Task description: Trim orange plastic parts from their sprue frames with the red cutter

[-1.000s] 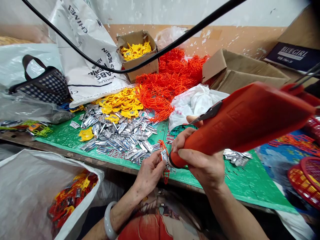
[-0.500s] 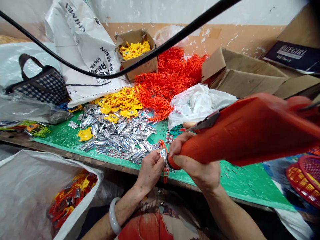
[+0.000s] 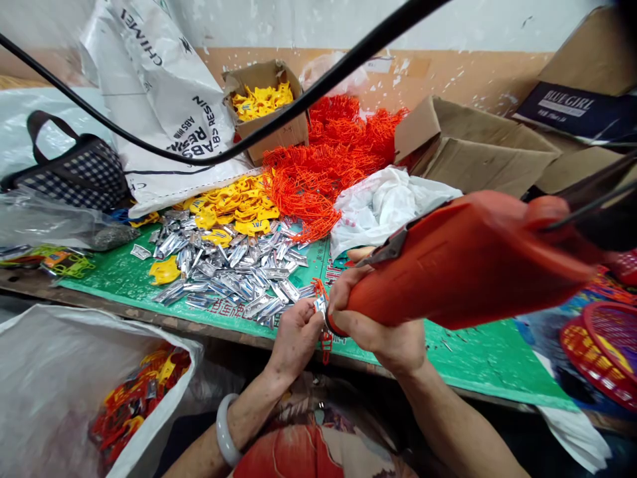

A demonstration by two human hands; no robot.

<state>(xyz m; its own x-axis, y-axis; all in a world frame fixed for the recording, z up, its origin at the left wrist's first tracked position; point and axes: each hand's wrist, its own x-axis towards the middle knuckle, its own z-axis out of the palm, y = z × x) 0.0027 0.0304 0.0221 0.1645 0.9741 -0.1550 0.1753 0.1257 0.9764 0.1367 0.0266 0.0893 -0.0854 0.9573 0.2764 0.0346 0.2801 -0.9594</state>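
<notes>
My right hand (image 3: 381, 328) is wrapped round the front of a red electric screwdriver (image 3: 448, 269), which points left and down. Its tip meets a small shiny metal plate (image 3: 321, 304), pinched in the fingers of my left hand (image 3: 296, 335). An orange-red plastic piece (image 3: 326, 346) shows above and below that plate; my fingers and the tool's nose hide part of it. Just left of my hands lies a heap of loose metal plates (image 3: 239, 282), with yellow plastic parts (image 3: 239, 202) piled behind it.
Orange-red plastic strands (image 3: 318, 179) are heaped at the back beside a white plastic bag (image 3: 393, 206). A cardboard box (image 3: 279, 136) holds yellow parts. An open sack (image 3: 182, 338) with red and yellow pieces stands at lower left. A black cable (image 3: 213, 158) crosses overhead. Red baskets (image 3: 597, 358) sit right.
The rear of the screwdriver has swung left. Both hands keep their hold, with the tip still at the metal plate. The whole view has shifted slightly.
</notes>
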